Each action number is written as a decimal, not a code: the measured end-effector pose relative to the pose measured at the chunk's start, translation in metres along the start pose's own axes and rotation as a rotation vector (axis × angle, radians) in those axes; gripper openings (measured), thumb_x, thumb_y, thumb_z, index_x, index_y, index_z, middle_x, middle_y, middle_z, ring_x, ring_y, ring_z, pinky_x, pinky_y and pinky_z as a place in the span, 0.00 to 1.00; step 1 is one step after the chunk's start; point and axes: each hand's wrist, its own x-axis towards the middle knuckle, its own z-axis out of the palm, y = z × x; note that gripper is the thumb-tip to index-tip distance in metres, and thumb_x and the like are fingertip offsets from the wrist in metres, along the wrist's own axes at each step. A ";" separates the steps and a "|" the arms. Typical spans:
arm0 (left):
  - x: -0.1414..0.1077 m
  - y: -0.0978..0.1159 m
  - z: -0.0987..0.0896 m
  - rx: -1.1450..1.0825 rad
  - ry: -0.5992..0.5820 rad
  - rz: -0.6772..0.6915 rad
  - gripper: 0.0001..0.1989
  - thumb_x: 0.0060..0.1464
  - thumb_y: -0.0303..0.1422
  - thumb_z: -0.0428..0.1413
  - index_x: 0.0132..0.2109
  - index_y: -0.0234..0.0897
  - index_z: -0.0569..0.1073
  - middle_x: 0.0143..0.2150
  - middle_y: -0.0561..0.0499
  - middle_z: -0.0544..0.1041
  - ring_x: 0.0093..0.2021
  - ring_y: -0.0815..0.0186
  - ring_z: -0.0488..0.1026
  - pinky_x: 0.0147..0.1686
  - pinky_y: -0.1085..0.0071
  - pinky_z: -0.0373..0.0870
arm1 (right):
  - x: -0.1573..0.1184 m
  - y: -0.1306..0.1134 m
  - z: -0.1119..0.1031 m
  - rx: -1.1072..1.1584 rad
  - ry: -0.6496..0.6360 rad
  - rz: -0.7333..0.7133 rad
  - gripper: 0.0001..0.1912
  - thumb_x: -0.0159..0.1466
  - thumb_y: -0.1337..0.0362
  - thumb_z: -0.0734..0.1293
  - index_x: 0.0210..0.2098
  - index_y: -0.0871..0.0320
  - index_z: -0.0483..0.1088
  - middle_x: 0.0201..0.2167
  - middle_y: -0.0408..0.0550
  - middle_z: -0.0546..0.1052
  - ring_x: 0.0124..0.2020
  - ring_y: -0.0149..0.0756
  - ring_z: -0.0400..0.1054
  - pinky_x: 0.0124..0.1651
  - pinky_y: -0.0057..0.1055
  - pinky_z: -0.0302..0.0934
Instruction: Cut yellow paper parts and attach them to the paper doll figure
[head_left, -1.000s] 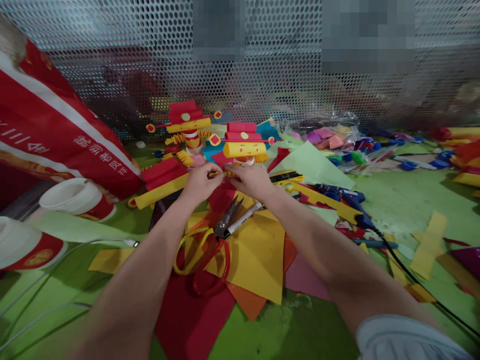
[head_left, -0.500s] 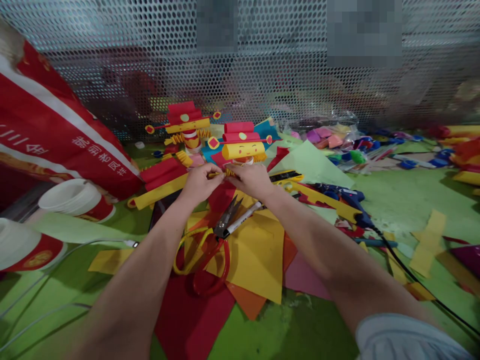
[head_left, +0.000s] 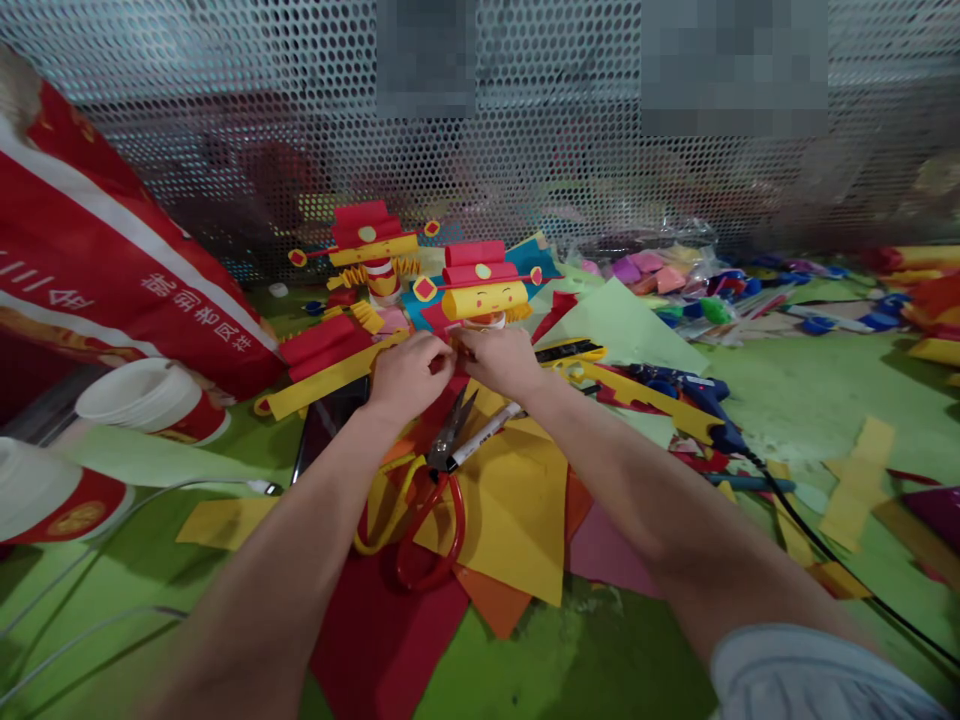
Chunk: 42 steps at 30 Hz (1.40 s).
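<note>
My left hand and my right hand meet in front of a paper figure with a yellow face and red rolled hat. Both hands are closed, fingertips pinched close together at a narrow folded yellow paper strip, mostly hidden by the fingers. Just below them lie scissors with one red and one yellow handle loop, blades apart, beside a white marker. Under these are yellow paper sheets and a red sheet.
A second paper figure stands behind left; a red-and-yellow paper hat lies by my left hand. Stacked paper cups and a red bag are at left. At right are a blue glue gun with its cord and paper scraps.
My left hand has shifted slightly right and turned, its fingers curling more. Less of the yellow strip shows between the hands. The scissors' handles have moved slightly right.
</note>
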 end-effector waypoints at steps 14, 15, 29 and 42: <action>-0.004 0.002 0.005 0.129 -0.007 -0.022 0.08 0.51 0.30 0.50 0.25 0.38 0.68 0.25 0.52 0.70 0.29 0.66 0.68 0.26 0.71 0.58 | -0.001 -0.003 0.000 -0.048 -0.019 0.005 0.23 0.62 0.62 0.53 0.55 0.57 0.63 0.42 0.56 0.77 0.42 0.45 0.71 0.35 0.34 0.57; -0.004 0.003 0.005 0.131 -0.012 -0.026 0.08 0.51 0.30 0.50 0.25 0.38 0.68 0.25 0.52 0.70 0.29 0.66 0.68 0.26 0.71 0.58 | -0.001 -0.003 0.000 -0.051 -0.021 0.004 0.23 0.62 0.63 0.52 0.55 0.57 0.63 0.42 0.57 0.77 0.42 0.45 0.71 0.35 0.34 0.57; -0.006 0.006 0.004 0.219 0.004 -0.054 0.08 0.51 0.30 0.50 0.25 0.38 0.68 0.26 0.50 0.72 0.29 0.64 0.70 0.26 0.70 0.57 | -0.001 -0.003 0.002 -0.052 -0.020 -0.006 0.24 0.62 0.62 0.52 0.56 0.58 0.62 0.40 0.57 0.77 0.41 0.46 0.70 0.33 0.34 0.55; -0.006 0.010 0.005 0.262 -0.055 -0.093 0.07 0.51 0.30 0.50 0.27 0.38 0.69 0.29 0.49 0.74 0.31 0.63 0.72 0.27 0.70 0.59 | -0.001 -0.003 0.006 -0.069 0.015 -0.026 0.24 0.62 0.63 0.51 0.55 0.58 0.64 0.37 0.57 0.78 0.39 0.46 0.71 0.31 0.33 0.55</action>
